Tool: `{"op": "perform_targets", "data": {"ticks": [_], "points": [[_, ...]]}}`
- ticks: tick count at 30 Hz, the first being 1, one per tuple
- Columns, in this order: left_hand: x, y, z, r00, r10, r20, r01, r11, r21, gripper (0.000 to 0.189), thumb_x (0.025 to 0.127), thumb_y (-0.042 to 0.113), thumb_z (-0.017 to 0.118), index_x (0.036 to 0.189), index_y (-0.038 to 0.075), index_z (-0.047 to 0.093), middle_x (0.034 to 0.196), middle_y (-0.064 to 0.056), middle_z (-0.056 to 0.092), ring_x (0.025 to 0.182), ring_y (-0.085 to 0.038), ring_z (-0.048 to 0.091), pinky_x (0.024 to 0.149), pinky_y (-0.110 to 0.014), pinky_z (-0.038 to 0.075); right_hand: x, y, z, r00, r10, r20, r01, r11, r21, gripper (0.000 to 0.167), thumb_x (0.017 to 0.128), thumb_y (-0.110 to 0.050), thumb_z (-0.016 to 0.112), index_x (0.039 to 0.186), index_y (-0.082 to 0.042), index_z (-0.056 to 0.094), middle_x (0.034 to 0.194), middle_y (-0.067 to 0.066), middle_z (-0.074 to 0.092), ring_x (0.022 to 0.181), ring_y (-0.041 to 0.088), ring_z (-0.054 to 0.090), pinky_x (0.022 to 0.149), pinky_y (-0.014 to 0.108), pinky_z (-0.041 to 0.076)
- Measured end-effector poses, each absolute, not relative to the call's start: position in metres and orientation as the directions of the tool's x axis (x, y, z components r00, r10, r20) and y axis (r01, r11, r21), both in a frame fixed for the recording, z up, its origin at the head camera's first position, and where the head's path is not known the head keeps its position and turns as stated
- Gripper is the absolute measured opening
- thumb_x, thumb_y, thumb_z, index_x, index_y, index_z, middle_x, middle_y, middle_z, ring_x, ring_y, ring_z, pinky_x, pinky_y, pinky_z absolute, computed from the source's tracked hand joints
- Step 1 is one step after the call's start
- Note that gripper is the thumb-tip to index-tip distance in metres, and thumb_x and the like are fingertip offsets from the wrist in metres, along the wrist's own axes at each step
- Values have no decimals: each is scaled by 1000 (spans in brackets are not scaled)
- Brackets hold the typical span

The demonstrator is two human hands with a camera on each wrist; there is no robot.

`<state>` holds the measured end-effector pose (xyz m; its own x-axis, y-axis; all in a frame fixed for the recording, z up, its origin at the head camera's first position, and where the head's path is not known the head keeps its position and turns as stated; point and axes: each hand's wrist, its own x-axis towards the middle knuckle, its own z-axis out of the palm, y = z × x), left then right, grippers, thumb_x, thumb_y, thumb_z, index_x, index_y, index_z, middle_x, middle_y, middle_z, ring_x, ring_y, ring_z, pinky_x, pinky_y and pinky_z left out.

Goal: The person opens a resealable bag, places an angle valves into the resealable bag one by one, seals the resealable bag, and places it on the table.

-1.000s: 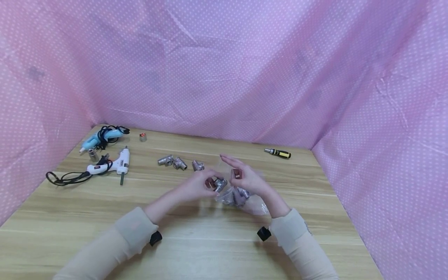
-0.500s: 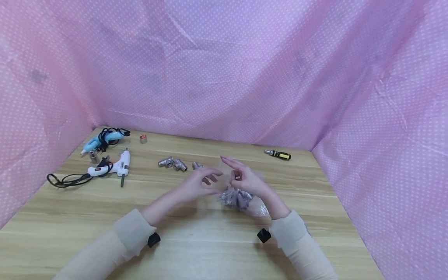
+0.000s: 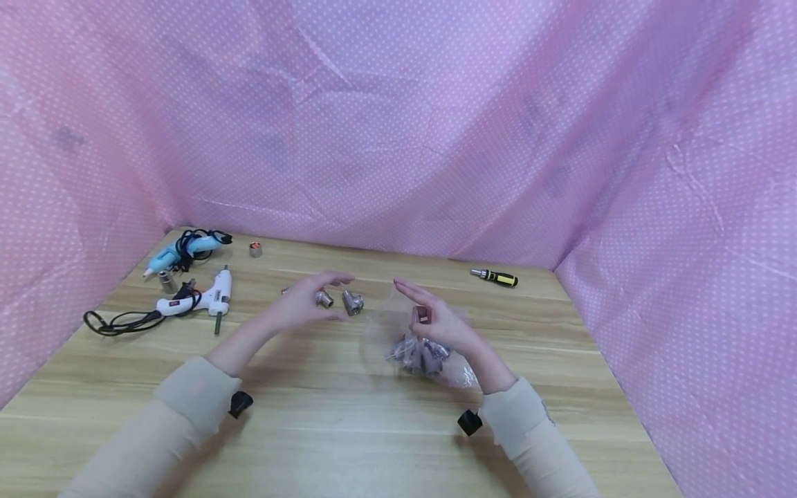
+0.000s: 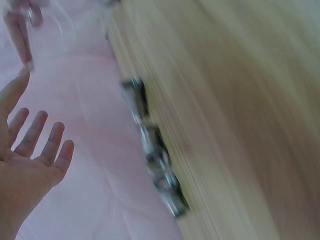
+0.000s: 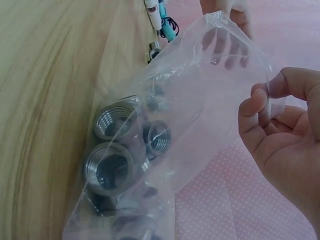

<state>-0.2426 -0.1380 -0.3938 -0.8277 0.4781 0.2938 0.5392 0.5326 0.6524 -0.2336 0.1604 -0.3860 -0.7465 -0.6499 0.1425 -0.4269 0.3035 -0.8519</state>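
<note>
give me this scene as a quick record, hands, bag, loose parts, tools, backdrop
left hand: empty, near the loose fittings, fingers apart
right hand: pinches the edge of the bag
bag: clear plastic, metal fittings inside, on the table
loose fittings: three, metal, in a row on the table; the left hand partly hides two in the head view
tools at left: white glue gun, blue corded tool
tool at far right: black and yellow screwdriver
backdrop: pink dotted cloth
</note>
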Motion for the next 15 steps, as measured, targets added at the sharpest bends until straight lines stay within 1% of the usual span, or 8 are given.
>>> {"op": "perform_targets", "data": {"ticks": [3, 5, 8, 11, 15], "points": [[-253, -156, -397, -836, 485, 255, 518, 546, 658, 72, 74, 21, 80, 137, 11, 47, 136, -12, 51, 124, -33, 46, 105, -54, 36, -234, 161, -387, -746, -650, 145, -431, 306, -849, 82, 76, 14, 55, 148, -15, 29, 156, 4, 22, 60, 7, 45, 51, 21, 49], [-259, -167, -400, -838, 492, 235, 509, 552, 661, 73, 74, 19, 79, 138, 8, 45, 139, -14, 48, 127, -36, 43, 107, -55, 33, -234, 161, -388, -746, -650, 145, -431, 306, -849, 82, 75, 13, 55, 148, -14, 29, 156, 4, 22, 60, 7, 45, 52, 20, 48], [-267, -182, -406, -846, 495, 199, 487, 563, 667, 76, 75, 16, 79, 140, 5, 41, 142, -17, 43, 130, -39, 38, 107, -57, 32, -234, 161, -388, -749, -648, 139, -429, 314, -847, 82, 75, 11, 55, 148, -15, 29, 156, 4, 22, 60, 7, 45, 51, 20, 47], [-275, -195, -414, -859, 489, 153, 451, 580, 679, 76, 77, 14, 77, 142, 6, 38, 145, -17, 39, 133, -39, 34, 107, -57, 31, -235, 161, -389, -748, -650, 136, -426, 312, -849, 82, 76, 12, 56, 148, -15, 30, 156, 4, 22, 60, 7, 44, 52, 19, 46], [-286, -209, -425, -872, 480, 91, 406, 608, 683, 76, 79, 12, 75, 143, 6, 35, 148, -17, 34, 134, -41, 31, 107, -58, 31, -235, 161, -389, -744, -655, 131, -422, 309, -852, 81, 77, 14, 55, 149, -12, 28, 157, 5, 19, 59, 8, 44, 53, 19, 46]]}}
